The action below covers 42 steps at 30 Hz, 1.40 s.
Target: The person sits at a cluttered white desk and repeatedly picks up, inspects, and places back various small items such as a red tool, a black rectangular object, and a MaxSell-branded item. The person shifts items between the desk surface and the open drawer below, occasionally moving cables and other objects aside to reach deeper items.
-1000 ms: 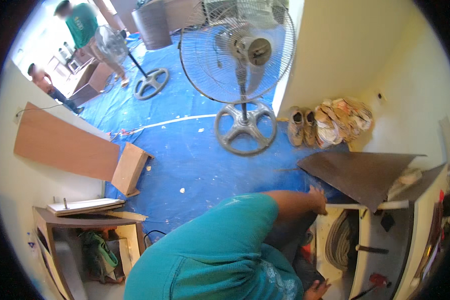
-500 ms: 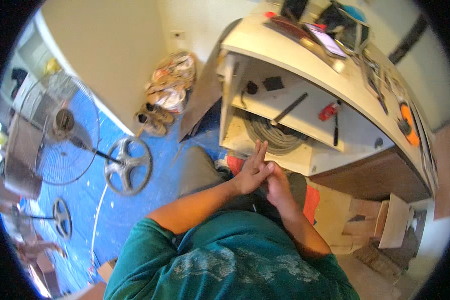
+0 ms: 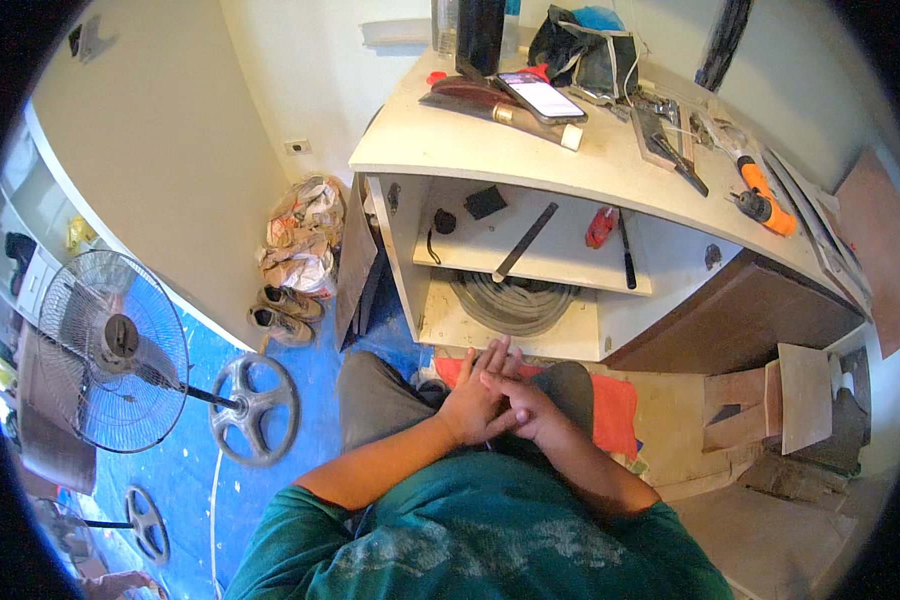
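Below frame centre, our open left hand point(image 3: 473, 402) touches our right hand point(image 3: 533, 405), whose closure we cannot tell. The coil point(image 3: 515, 314) lies above, apart.

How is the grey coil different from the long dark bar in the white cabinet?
The grey coil is wound in loops, but the long dark bar is straight. The coil is lighter; the bar is darker. The coil lies at the bottom of the cabinet, while the bar lies on the shelf above. Both are inside the cabinet.

Hands point(image 3: 478, 405) before the cabinet point(image 3: 410, 140), phone point(image 3: 544, 98) and power tool point(image 3: 767, 207) on it, coil point(image 3: 520, 312) inside, fan point(image 3: 120, 337) left
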Each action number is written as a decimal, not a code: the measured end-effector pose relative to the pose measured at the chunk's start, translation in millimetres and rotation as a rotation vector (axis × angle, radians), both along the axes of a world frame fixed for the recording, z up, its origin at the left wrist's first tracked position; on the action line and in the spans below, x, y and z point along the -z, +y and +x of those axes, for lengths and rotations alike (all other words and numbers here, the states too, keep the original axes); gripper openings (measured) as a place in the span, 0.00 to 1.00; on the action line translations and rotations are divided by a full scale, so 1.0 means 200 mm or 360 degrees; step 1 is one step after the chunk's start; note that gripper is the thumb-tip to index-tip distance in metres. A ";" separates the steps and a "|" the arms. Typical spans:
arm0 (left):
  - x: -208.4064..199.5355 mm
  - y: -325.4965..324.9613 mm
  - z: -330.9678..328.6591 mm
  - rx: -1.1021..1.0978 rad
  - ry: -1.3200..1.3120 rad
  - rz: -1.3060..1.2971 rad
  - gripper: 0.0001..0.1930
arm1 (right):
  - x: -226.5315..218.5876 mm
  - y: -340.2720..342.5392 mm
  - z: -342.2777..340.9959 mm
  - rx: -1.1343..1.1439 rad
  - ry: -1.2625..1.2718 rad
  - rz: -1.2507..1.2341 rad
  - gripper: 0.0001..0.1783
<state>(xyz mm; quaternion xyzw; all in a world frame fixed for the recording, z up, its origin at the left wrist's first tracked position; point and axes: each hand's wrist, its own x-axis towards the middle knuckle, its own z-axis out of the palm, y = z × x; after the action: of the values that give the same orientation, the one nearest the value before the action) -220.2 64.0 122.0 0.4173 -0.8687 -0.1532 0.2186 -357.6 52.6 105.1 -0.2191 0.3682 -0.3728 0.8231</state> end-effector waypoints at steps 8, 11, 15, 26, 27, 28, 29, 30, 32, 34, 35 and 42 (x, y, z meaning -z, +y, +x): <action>-0.01 0.05 0.01 0.0076 0.0037 -0.0057 0.54 | -0.01 0.03 0.03 -0.0246 -0.0016 0.0026 0.44; -0.01 0.06 0.02 0.0071 -0.0009 -0.0015 0.55 | 0.05 0.03 0.04 -0.0250 0.0070 0.0032 0.43; -0.05 0.07 0.04 0.0073 -0.0098 -0.0030 0.55 | 0.11 0.05 0.01 -0.0151 0.0183 0.0005 0.41; -0.01 0.07 0.02 0.0069 0.0042 -0.0012 0.54 | 0.16 0.02 -0.03 -0.0259 0.0163 -0.0097 0.31; 0.00 0.07 0.02 0.0060 0.0024 0.0001 0.53 | 0.15 0.02 -0.03 -0.0292 0.0193 -0.0084 0.31; -0.02 0.07 0.04 0.0066 -0.0057 -0.0021 0.52 | 0.11 0.03 0.00 -0.0242 0.0199 -0.0090 0.31; -0.04 0.07 0.06 0.0056 -0.0143 -0.0036 0.50 | 0.04 0.05 0.04 -0.0209 0.0200 -0.0093 0.31; -0.05 0.07 0.09 0.0000 -0.0077 -0.0006 0.48 | 0.00 0.07 0.08 -0.0183 0.0201 -0.0095 0.31; -0.04 0.05 0.10 -0.0174 0.0214 0.0068 0.45 | 0.03 0.07 0.07 -0.0057 -0.0270 -0.0040 0.34; 0.10 -0.05 0.09 -0.0576 0.0674 0.0097 0.40 | -0.13 0.10 0.14 -0.0157 -0.0530 -0.0063 0.35; 0.16 -0.17 0.09 -0.0754 0.0906 0.0333 0.39 | -0.15 0.11 0.13 -0.0411 -0.0341 -0.0313 0.37; -0.02 -0.39 0.10 -0.1004 0.1557 0.0779 0.43 | -0.34 0.17 0.24 -0.0796 0.1552 -0.1804 0.38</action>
<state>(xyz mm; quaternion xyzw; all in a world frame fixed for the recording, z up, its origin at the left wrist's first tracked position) -199.4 -14.4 125.3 0.5731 -0.4431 -0.4487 0.5234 -308.8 87.0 173.1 -0.8204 0.3812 -0.1693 0.3911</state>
